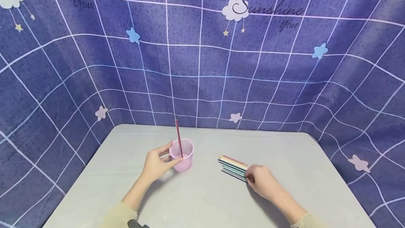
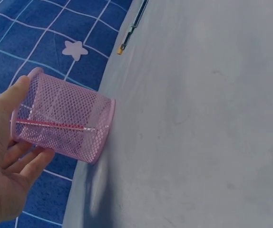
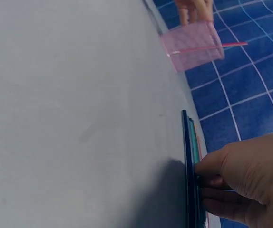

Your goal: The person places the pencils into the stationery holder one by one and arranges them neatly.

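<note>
A pink mesh pen cup [image 1: 183, 166] stands upright on the table, with one red colored pencil [image 1: 178, 134] leaning inside it. My left hand [image 1: 157, 164] holds the cup near its rim, thumb on one side and fingers on the other. To the right lies a row of colored pencils [image 1: 232, 166] side by side, in yellow, red, teal and dark blue tones. The fingers of my right hand [image 1: 262, 182] are curled at the row's right end and pinch there; which pencil they grip is hidden. In the right wrist view, a dark blue pencil [image 3: 189, 156] lies nearest the thumb.
The pale grey table [image 1: 202, 203] runs back to a blue-purple grid cloth [image 1: 202, 62] with stars and clouds, which also rises at both sides. A stretch of table separates the cup from the pencils.
</note>
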Demonstrator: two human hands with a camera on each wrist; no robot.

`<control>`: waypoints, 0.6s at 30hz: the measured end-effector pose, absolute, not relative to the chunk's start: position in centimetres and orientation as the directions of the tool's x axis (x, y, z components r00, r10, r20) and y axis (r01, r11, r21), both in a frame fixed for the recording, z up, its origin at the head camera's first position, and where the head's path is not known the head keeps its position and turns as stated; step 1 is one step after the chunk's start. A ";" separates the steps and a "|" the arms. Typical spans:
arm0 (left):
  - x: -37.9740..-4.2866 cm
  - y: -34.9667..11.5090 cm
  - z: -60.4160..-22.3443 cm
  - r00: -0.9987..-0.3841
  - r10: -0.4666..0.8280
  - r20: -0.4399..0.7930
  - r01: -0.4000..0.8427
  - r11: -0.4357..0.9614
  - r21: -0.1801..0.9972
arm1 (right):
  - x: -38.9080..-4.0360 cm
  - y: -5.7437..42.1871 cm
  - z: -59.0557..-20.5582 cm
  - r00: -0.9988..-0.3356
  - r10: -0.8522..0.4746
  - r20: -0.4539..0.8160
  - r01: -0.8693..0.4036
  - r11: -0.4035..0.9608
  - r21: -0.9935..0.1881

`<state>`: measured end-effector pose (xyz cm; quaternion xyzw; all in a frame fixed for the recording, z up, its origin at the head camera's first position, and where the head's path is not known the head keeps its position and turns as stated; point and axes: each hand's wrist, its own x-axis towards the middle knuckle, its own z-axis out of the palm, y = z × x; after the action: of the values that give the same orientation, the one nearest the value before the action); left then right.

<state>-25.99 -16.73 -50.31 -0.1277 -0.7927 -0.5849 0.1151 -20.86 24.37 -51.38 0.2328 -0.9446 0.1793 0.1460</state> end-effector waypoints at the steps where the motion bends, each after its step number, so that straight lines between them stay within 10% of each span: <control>1: -25.9 -16.8 -50.3 -0.941 0.066 0.331 0.336 0.276 0.901 | -20.7 24.2 -51.4 -0.846 -0.394 0.360 -0.496 0.829 -0.258; 18: -25.8 -17.1 -50.6 -0.963 0.060 0.263 0.270 0.211 0.939 | -18.9 22.3 -50.6 -0.827 -0.472 0.305 -0.542 0.813 -0.213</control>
<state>-25.76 -17.06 -50.60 -0.1067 -0.7736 -0.6189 0.0847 -18.92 22.33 -50.60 0.2684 -0.9445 0.1466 0.1198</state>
